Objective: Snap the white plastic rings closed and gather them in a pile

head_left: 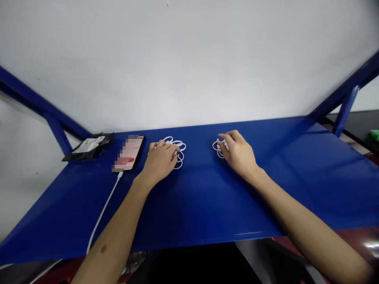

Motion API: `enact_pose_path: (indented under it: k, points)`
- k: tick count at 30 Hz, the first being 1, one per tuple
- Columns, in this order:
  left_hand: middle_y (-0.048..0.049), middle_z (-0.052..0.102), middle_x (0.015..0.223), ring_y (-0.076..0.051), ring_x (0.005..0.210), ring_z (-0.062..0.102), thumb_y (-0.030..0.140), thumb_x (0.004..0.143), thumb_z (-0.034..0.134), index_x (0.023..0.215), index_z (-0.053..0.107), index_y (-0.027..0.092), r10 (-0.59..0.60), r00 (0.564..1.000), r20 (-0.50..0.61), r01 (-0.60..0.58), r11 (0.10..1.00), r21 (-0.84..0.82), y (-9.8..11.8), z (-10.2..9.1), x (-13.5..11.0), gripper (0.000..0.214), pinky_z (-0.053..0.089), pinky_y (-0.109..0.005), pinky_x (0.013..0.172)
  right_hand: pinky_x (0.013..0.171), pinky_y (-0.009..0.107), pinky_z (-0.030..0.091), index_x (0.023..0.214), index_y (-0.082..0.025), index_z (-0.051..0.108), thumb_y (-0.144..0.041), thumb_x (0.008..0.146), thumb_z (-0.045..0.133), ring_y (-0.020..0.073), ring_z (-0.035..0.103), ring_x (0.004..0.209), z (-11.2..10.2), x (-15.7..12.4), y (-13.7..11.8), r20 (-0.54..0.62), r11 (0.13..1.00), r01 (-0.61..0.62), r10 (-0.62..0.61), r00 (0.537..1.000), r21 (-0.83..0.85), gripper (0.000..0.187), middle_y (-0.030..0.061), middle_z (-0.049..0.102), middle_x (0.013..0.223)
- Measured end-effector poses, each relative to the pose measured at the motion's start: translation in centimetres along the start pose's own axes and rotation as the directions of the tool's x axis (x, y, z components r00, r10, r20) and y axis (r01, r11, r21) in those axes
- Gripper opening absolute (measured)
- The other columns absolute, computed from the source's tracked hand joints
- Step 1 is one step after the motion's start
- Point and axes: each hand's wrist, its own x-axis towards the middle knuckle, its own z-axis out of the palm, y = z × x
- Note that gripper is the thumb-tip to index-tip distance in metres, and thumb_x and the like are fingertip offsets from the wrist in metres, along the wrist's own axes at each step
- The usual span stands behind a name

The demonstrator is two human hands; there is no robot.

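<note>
Thin white rings, seemingly plastic, lie in two groups on a blue tabletop. My left hand rests over the left group of rings, palm down. Its fingers are bent and apart, and they cover part of that group. Over on the right, my right hand reaches to a smaller group of rings. Thumb and index finger are spread at the edge of these rings, with a gap between them. Both hands look open; whether a fingertip touches a ring beneath is hidden.
A phone lies left of my left hand, with a white cable running to the front edge. Farther left is a black plastic package with a white label. Blue frame bars stand at both sides, before a white wall.
</note>
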Motion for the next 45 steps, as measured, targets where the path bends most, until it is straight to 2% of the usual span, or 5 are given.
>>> enact_pose_path:
  k: [9,24,31,36,45]
  points:
    - [-0.0084,0.071,0.105,-0.031,0.103,0.055,0.016,0.092,0.051,0.098,0.071,0.022,-0.032,0.996,-0.089,0.040,0.996,0.082,0.1,0.1,-0.1,0.022,0.037,-0.046,0.085,0.085,0.044,0.049,0.144,-0.017,0.050,-0.057,0.097,0.050,0.0277,0.054,0.100,1.8,-2.3,-6.3,0.308,0.867,0.394,-0.482,0.821,0.307,0.062,0.0148,0.058,0.120]
    - [-0.0040,0.072,0.105,-0.027,0.107,0.056,0.025,0.093,0.054,0.096,0.073,0.024,0.020,0.994,-0.110,-0.048,0.966,-0.256,0.7,0.2,0.0,0.019,0.037,-0.048,0.097,0.073,0.032,0.040,0.095,-0.020,0.067,-0.027,0.099,0.057,0.0183,0.053,0.081,2.4,-1.9,-5.6,0.316,0.907,0.351,-0.412,0.855,0.233,0.013,0.0073,0.062,0.098]
    - [-0.0013,0.074,0.096,-0.020,0.090,0.067,0.046,0.089,0.066,0.104,0.073,0.027,-0.088,0.986,0.141,0.164,0.652,-0.740,0.7,-1.0,-0.2,0.026,0.049,-0.033,0.080,0.083,0.033,0.052,0.105,-0.018,0.061,-0.026,0.100,0.055,0.0183,0.063,0.098,0.9,-2.0,-5.1,0.122,0.736,0.176,-0.333,0.935,0.654,0.012,0.0105,0.063,0.115]
    - [-0.0010,0.071,0.080,-0.016,0.075,0.066,0.042,0.080,0.075,0.088,0.073,0.023,-0.075,0.989,0.126,0.146,0.415,-0.898,1.0,-0.4,-0.4,0.021,0.050,-0.028,0.069,0.066,0.027,0.052,0.107,-0.021,0.055,-0.030,0.094,0.063,0.0122,0.062,0.069,1.2,-2.4,-5.8,0.207,0.518,-0.148,-0.057,0.977,0.843,0.017,-0.0006,0.064,0.084]
    - [0.0000,0.067,0.071,-0.014,0.067,0.061,0.046,0.076,0.079,0.084,0.072,0.021,-0.096,0.995,0.027,0.065,0.413,-0.909,1.4,0.9,-0.3,0.027,0.049,-0.027,0.065,0.058,0.024,0.045,0.097,-0.020,0.063,-0.028,0.098,0.055,0.0123,0.060,0.066,0.5,-2.6,-6.1,0.221,0.574,-0.153,-0.051,0.974,0.804,0.011,0.0005,0.066,0.079]
